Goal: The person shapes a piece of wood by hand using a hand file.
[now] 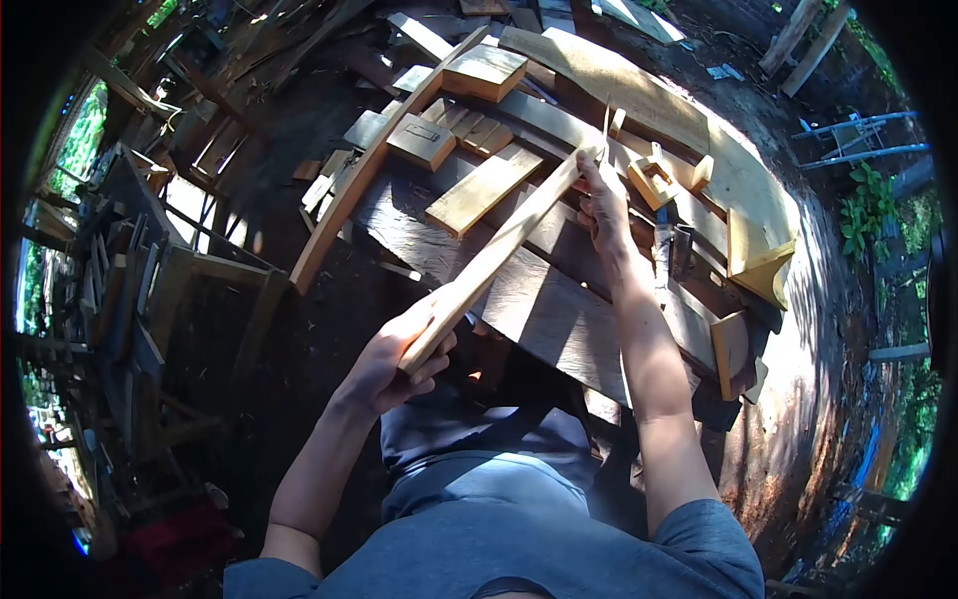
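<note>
A long pale wooden strip (499, 252) slants across the view above a workbench (549, 309). Its lower end rests in my left hand (404, 351), the fingers wrapped round it. Near the upper end my right hand (605, 205) grips the strip, with the fingers closed. A thin pointed piece rises beside that end; what it is, I cannot make out. Below the strip, a short light board (486, 188) lies on the bench. To the right of my right hand sits a small wooden frame-like piece (653, 184).
Wooden blocks (421, 141) and several boards cover the bench's far side. A long narrow board (344, 205) slants along its left edge. Curved wood pieces (758, 262) stand at the right. Scrap wood (130, 290) is piled at the far left, and a blue rack (863, 137) stands at the right.
</note>
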### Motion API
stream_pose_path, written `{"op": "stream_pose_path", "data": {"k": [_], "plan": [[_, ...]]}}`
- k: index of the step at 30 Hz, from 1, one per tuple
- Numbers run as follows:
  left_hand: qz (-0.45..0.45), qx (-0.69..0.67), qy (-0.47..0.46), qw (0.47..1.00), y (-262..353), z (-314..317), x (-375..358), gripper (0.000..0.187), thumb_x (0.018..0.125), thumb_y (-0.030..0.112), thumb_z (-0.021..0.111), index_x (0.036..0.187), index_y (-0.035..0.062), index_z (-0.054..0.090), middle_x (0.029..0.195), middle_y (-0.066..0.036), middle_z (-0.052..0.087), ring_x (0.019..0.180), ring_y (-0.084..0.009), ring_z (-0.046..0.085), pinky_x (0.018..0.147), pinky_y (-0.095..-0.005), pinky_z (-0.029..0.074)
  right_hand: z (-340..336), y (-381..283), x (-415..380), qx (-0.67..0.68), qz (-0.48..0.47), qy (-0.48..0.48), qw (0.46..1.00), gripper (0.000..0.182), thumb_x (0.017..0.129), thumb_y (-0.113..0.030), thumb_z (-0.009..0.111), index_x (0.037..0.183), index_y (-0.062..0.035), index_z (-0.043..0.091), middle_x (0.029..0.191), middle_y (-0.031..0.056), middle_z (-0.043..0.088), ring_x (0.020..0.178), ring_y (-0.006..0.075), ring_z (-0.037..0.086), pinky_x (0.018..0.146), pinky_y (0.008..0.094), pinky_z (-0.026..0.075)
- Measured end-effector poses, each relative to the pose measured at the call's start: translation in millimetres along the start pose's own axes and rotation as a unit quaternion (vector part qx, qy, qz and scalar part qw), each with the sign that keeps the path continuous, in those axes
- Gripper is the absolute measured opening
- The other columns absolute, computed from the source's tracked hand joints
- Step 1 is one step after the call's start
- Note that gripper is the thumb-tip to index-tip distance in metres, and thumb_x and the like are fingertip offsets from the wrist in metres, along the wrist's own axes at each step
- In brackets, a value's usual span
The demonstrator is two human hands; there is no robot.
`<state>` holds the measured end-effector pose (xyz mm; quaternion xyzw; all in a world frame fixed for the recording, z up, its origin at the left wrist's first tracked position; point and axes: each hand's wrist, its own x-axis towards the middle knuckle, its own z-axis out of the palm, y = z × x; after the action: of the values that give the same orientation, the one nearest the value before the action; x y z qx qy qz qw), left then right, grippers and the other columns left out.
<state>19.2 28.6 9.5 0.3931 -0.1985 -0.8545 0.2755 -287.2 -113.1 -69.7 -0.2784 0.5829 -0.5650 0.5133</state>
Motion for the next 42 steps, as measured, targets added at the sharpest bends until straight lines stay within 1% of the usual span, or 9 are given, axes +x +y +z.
{"op": "stream_pose_path", "data": {"k": [7, 14, 20, 21, 26, 29, 31, 38, 42], "plan": [[-0.025, 0.028, -0.092, 0.995, 8.8, -33.7, -14.5, 0.057, 0.095, 0.027, 0.047, 0.146, 0.0081, 0.033, 0.088, -0.008, 0.056, 0.05, -0.0041, 0.044, 0.036, -0.0145, 0.033, -63.2, 3.0, -31.8, 0.162, 0.059, -0.086, 0.981, 0.028, 0.09, -0.034, 0.067, 0.098, -0.0102, 0.055, 0.088, 0.0076, 0.064, 0.04, 0.0003, 0.03, 0.032, 0.0161, 0.023], [0.053, -0.036, -0.054, 0.996, 45.2, -31.5, 2.5, 0.069, 0.099, 0.05, 0.044, 0.141, -0.005, 0.04, 0.098, -0.015, 0.064, 0.065, -0.0149, 0.064, 0.048, -0.0181, 0.054, -109.0, -18.0, -114.3, 0.262, 0.04, 0.034, 0.964, 0.028, 0.084, -0.03, 0.071, 0.098, -0.0112, 0.056, 0.091, 0.0053, 0.062, 0.04, 0.0026, 0.029, 0.032, 0.0165, 0.025], [0.275, -0.241, 0.031, 0.93, 27.2, -30.2, 58.5, 0.061, 0.089, 0.053, 0.064, 0.128, 0.0082, 0.052, 0.097, -0.01, 0.062, 0.076, -0.0148, 0.06, 0.071, -0.0266, 0.051, -114.6, 4.9, -175.3, 0.344, 0.01, 0.031, 0.938, 0.023, 0.091, -0.028, 0.067, 0.097, -0.0068, 0.064, 0.095, 0.0046, 0.072, 0.036, 0.0038, 0.03, 0.03, 0.0177, 0.025], [0.307, -0.185, -0.036, 0.933, 23.3, -32.6, 65.8, 0.048, 0.088, 0.049, 0.067, 0.119, 0.0142, 0.055, 0.103, -0.008, 0.063, 0.083, -0.0147, 0.06, 0.076, -0.0282, 0.05, -105.6, 7.9, -185.5, 0.357, 0.007, 0.039, 0.933, 0.023, 0.091, -0.028, 0.066, 0.098, -0.0065, 0.064, 0.095, 0.0046, 0.072, 0.035, 0.0042, 0.03, 0.03, 0.0182, 0.025], [0.35, -0.066, 0.146, 0.923, -0.5, 16.4, 91.4, 0.042, 0.084, 0.032, 0.077, 0.115, 0.0184, 0.052, 0.106, -0.002, 0.065, 0.099, -0.0132, 0.059, 0.091, -0.037, 0.043, -67.2, 46.1, -222.7, 0.344, 0.025, 0.031, 0.938, 0.033, 0.091, -0.036, 0.066, 0.114, -0.0119, 0.064, 0.114, 0.0023, 0.068, 0.041, 0.0037, 0.032, 0.033, 0.017, 0.028], [0.305, -0.057, 0.172, 0.935, 7.5, 8.0, 93.8, 0.045, 0.084, 0.035, 0.076, 0.113, 0.0101, 0.052, 0.096, -0.008, 0.067, 0.083, -0.0177, 0.068, 0.078, -0.035, 0.056, -27.2, 29.4, -244.1, 0.189, 0.059, 0.098, 0.975, 0.071, 0.088, -0.053, 0.063, 0.144, -0.0148, 0.041, 0.131, 0.0042, 0.057, 0.042, 0.0027, 0.032, 0.035, 0.0168, 0.026], [0.314, -0.043, 0.215, 0.924, 8.9, 2.2, 97.4, 0.045, 0.087, 0.038, 0.072, 0.11, 0.0058, 0.05, 0.09, -0.01, 0.065, 0.075, -0.0198, 0.07, 0.067, -0.0323, 0.06, -32.4, 27.3, -243.7, 0.227, 0.048, -0.051, 0.971, 0.087, 0.081, -0.065, 0.065, 0.146, -0.0144, 0.038, 0.125, 0.0069, 0.057, 0.043, 0.0017, 0.036, 0.037, 0.0167, 0.033], [0.419, -0.093, 0.261, 0.865, 14.9, -13.2, 99.2, 0.04, 0.092, 0.038, 0.065, 0.103, 0.004, 0.046, 0.08, -0.007, 0.057, 0.067, -0.0164, 0.064, 0.064, -0.0368, 0.063, -36.6, 32.3, -231.7, 0.4, 0.184, -0.17, 0.882, 0.089, 0.09, -0.07, 0.045, 0.136, 0.0064, 0.041, 0.14, 0.0315, 0.041, 0.037, 0.0031, 0.033, 0.031, 0.018, 0.029], [0.375, -0.166, 0.34, 0.846, 21.0, -6.0, 93.6, 0.049, 0.088, 0.053, 0.065, 0.083, 0.0054, 0.051, 0.062, -0.004, 0.052, 0.05, -0.0167, 0.057, 0.05, -0.0298, 0.053, -37.4, 46.4, -234.2, 0.389, 0.246, -0.228, 0.858, 0.069, 0.097, -0.051, 0.046, 0.133, 0.008, 0.042, 0.124, 0.0294, 0.055, 0.038, 0.001, 0.034, 0.03, 0.0154, 0.029]]}}
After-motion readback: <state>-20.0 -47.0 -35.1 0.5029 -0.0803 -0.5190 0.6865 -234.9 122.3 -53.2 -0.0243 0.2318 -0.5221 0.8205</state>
